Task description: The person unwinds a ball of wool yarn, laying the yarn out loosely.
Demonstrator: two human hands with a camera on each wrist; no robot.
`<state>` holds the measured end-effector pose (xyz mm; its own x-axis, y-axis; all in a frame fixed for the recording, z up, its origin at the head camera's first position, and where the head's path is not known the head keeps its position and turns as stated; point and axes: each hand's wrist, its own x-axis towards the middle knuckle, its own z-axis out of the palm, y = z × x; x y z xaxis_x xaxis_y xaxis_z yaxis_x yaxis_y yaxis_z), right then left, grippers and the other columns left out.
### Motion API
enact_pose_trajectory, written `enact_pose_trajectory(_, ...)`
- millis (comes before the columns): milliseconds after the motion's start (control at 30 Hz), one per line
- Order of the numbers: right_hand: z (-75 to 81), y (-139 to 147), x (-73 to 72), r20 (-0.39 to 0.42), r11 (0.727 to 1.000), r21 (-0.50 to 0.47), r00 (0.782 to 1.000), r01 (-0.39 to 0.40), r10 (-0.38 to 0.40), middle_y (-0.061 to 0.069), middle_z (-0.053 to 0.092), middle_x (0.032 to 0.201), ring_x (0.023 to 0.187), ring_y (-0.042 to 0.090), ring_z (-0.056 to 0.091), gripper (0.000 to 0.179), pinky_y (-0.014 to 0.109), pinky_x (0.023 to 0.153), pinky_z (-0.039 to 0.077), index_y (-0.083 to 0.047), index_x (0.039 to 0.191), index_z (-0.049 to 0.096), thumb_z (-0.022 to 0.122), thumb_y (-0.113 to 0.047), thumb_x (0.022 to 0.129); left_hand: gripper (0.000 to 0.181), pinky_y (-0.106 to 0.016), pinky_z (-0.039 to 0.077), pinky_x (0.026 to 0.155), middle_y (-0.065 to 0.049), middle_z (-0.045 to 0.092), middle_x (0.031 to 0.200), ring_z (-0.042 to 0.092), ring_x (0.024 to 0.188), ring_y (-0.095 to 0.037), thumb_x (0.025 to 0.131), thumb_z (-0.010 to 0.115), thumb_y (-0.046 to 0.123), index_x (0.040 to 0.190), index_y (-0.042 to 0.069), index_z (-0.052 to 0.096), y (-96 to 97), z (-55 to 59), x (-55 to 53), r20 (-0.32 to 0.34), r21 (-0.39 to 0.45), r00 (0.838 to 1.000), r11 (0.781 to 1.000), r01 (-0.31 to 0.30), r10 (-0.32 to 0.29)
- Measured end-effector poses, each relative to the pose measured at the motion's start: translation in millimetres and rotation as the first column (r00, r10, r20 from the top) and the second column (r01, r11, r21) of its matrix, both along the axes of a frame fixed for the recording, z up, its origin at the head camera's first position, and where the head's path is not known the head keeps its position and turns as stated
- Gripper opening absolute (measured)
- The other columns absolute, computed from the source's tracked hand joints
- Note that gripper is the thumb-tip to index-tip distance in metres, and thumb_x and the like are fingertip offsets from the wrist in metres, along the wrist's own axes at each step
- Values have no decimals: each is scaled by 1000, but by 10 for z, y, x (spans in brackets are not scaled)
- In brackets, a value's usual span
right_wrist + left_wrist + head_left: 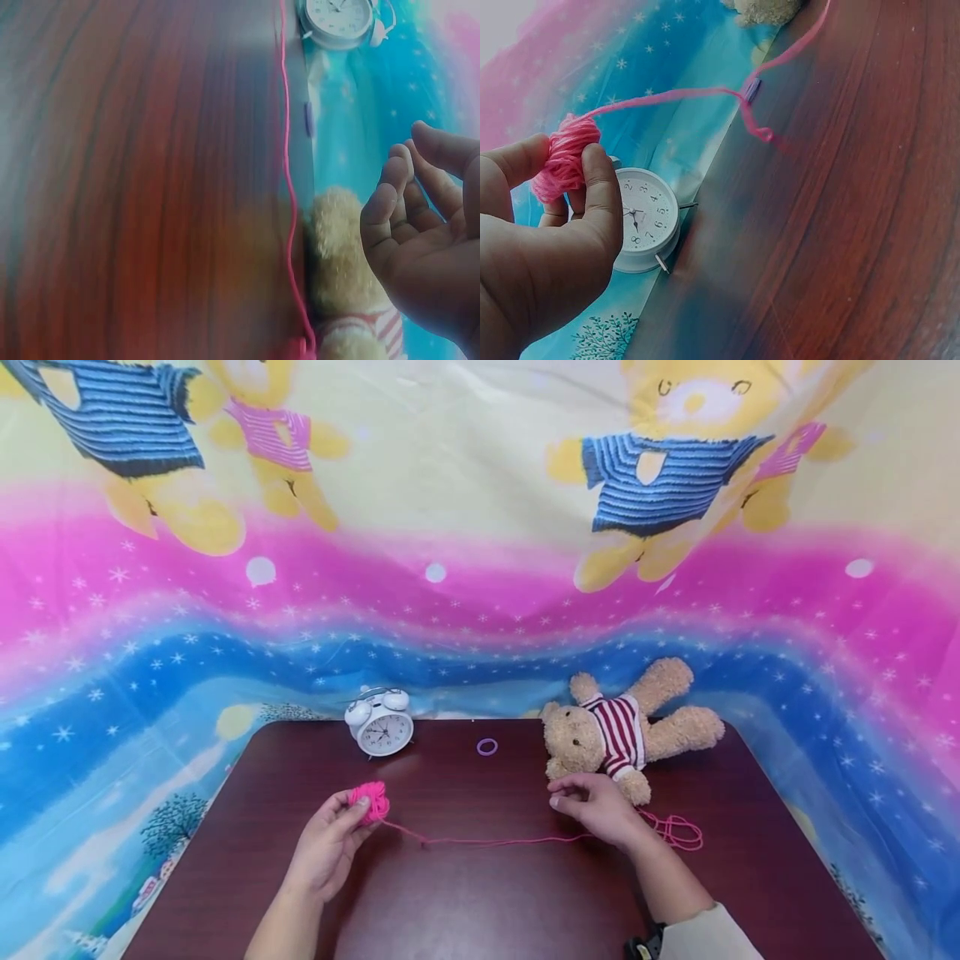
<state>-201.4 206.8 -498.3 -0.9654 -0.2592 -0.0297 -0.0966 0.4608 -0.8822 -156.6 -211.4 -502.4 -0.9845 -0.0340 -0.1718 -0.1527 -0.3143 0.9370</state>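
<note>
My left hand (330, 843) pinches a small bundle of bright pink yarn (372, 802) between thumb and fingers, above the left side of the table. In the left wrist view the wound yarn (566, 157) stands up from the fingertips, and a strand (667, 96) leads off it. That strand (495, 842) runs rightward across the table, passing under my right hand (596, 810). The right hand's fingers are loosely bent and hold nothing in the right wrist view. Beyond it lies a teddy bear (573, 739) in a red-and-white striped shirt (621, 735), on its side.
A white alarm clock (385, 735) stands at the back left of the dark wooden table (480, 902). A purple ring (487, 747) lies near the back edge. Loose loops of pink yarn (682, 833) lie right of the right wrist. A printed cloth (465, 635) hangs behind.
</note>
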Motion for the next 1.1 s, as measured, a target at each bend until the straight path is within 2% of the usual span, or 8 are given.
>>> enact_pose_trajectory(200,-2,-209,-34,-3,999,-19,1000,-26,26,1,73,102,93,18,67,29,29,78,56,-4,118,74,77,-20,94,40,-31,55,99,-5,67,124,72,111,-18,104,62,11,136,-3,41,16,18,-12,-3,14,1000,1000,10,-10)
enact_pose_trajectory(333,4,-341,-55,-32,998,-9,998,-54,54,-1,73,99,90,16,67,28,29,77,56,-5,117,75,77,-20,94,40,-31,55,99,-10,66,125,71,111,-18,104,62,9,135,-3,40,58,48,-29,-17,9,1000,1000,26,-26)
enact_pose_trajectory(467,-14,-477,-72,-54,997,-12,995,-80,79,-1,73,96,86,14,66,26,27,75,55,-4,115,75,77,-19,94,42,-31,55,99,-9,65,125,71,111,-19,103,62,8,136,-5,40,121,77,-48,-16,15,999,999,39,-38)
enact_pose_trajectory(833,-13,-900,-30,-42,988,-50,989,-144,142,-2,73,92,84,12,67,26,25,73,54,-4,111,76,79,-22,92,40,-32,55,99,-11,67,125,72,111,-22,102,62,5,136,-5,42,288,73,-60,-15,44,999,998,48,-48)
enact_pose_trajectory(1000,-2,-1059,-1,-21,983,-75,986,-169,168,-3,74,91,82,10,68,28,26,65,56,-5,112,76,79,-24,92,39,-33,56,98,-13,66,126,71,110,-22,103,60,4,136,-5,42,358,73,-75,-22,42,998,998,55,-54)
enact_pose_trajectory(1100,-1,-1132,13,-30,979,-85,983,-184,182,-3,74,91,82,9,68,28,27,65,56,-5,111,76,79,-25,92,39,-33,56,98,-14,66,128,71,111,-22,103,59,3,137,-5,43,408,78,-84,-27,46,998,997,60,-59)
